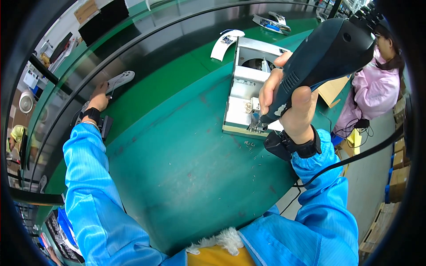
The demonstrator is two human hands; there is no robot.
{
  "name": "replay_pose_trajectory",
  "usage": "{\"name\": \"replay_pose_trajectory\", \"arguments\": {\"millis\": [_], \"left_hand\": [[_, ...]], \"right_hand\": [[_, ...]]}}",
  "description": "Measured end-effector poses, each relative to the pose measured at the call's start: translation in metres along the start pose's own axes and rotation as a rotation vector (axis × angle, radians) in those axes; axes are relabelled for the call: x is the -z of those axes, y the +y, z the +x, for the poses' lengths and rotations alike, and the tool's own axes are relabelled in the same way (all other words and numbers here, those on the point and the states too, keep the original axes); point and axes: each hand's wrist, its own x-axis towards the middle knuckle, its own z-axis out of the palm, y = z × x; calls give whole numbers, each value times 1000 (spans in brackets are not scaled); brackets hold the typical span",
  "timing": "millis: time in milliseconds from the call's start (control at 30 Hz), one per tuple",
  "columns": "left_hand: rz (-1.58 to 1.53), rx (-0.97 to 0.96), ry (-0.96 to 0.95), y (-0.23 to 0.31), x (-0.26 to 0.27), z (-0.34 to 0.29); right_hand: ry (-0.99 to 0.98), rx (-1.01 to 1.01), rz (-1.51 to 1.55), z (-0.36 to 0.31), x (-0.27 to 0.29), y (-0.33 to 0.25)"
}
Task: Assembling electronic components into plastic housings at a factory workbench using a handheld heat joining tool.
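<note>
My right hand (295,106) is wrapped round a black corded power tool (326,53) with slotted vents. Its narrow tip points down at the near end of an open silver metal box (235,113). Inside the box are a round dark opening and small fittings, partly hidden by my fingers. Far to the left, my left hand (98,98) reaches out with its fingers closed on the near end of a slim white curved part (122,80). Small pale clippings (250,144) lie on the green mat (186,164) beside the box.
Behind the box lies a white curved piece with a circuit board (226,43); more white parts (271,24) are farther back. A dark conveyor (151,42) curves across the far side. At right are a cardboard flap (333,91), a black cable (355,157) and a person in pink (377,88).
</note>
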Motion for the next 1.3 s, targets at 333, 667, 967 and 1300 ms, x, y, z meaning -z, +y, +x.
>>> {"name": "replay_pose_trajectory", "arguments": {"millis": [333, 667, 967, 1300], "left_hand": [[-347, -293, 244, 93, 79, -108], [-617, -388, -100, 250, 105, -284], [-823, -312, 47, 240, 84, -292], [-863, -290, 5, 236, 82, -292]], "right_hand": [[-29, -50, -111, -1, 0, 1], [-13, -411, 78, -1, -6, 0], [-136, -314, 123, -33, -91, 10], [-160, -408, 124, -41, -102, 22]]}}
